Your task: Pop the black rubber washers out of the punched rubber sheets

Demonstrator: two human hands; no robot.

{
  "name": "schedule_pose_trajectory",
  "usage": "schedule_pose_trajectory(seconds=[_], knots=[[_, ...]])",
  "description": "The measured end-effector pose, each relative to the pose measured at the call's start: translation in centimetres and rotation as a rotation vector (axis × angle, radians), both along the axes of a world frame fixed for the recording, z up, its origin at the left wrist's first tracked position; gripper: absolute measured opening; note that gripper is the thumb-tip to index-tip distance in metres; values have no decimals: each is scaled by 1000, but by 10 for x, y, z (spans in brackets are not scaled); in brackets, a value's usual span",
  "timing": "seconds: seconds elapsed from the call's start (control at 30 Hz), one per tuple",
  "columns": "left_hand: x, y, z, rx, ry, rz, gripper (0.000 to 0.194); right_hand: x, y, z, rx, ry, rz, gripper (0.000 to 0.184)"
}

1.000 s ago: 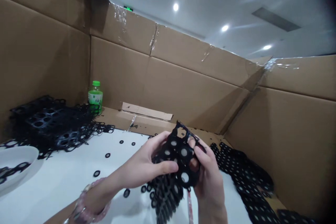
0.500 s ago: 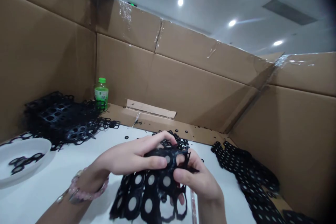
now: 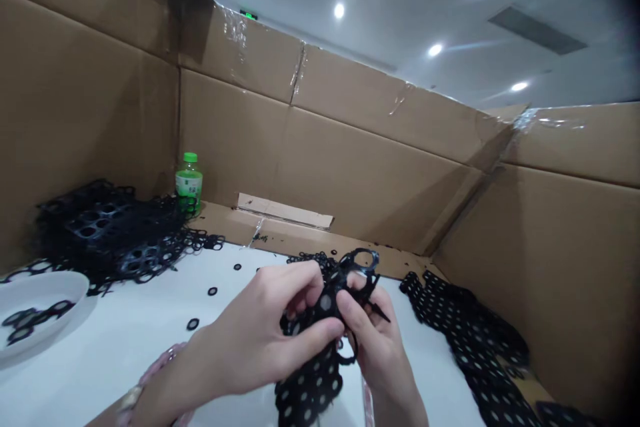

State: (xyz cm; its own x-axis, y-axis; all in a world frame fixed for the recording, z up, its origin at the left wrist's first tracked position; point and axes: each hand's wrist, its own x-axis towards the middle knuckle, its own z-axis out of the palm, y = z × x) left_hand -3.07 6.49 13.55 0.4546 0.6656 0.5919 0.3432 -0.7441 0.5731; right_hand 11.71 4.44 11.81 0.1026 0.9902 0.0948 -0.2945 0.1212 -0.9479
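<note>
My left hand (image 3: 263,330) and right hand (image 3: 373,340) pinch a black holey sheet (image 3: 307,387) at the bottom middle. It hangs straight down, and my fingers hide its middle.

The only view is worn on the person's head, looking forward and down over the hands from close above them. The left hand (image 3: 260,333), right hand (image 3: 375,340) and the black punched sheet (image 3: 310,383) they hold fill the lower middle of the frame. Beyond them, the wide view takes in the white bench (image 3: 115,347), a cardboard wall (image 3: 350,173) across the far side, and the ceiling (image 3: 400,7) above.
</note>
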Motion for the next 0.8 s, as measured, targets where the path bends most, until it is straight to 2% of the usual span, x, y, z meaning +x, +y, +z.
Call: schedule_pose_trajectory(seconds=[0.1,0.23,0.33,0.43,0.5,0.6,0.67,0.8], knots=[[-2,4,4,-8,-79,-66,14,4,-3,1,-18,48,28,33],[-4,17,-2,-79,-170,-110,41,13,-3,0,6,-2,176,25],[-1,23,-11,-228,-85,-208,52,22,2,0,90,-186,163,24],[6,23,-17,-296,-54,-208,33,33,11,4,201,-403,122,23],[11,23,-17,-313,-129,-171,17,39,17,6,294,-447,144,24],[14,22,-19,-299,-318,-143,13,41,23,6,380,-418,153,27],[15,22,-21,-275,-403,-122,11,39,24,3,360,-437,120,29],[16,21,-26,-270,-421,-98,9,32,24,-1,338,-380,143,9]])
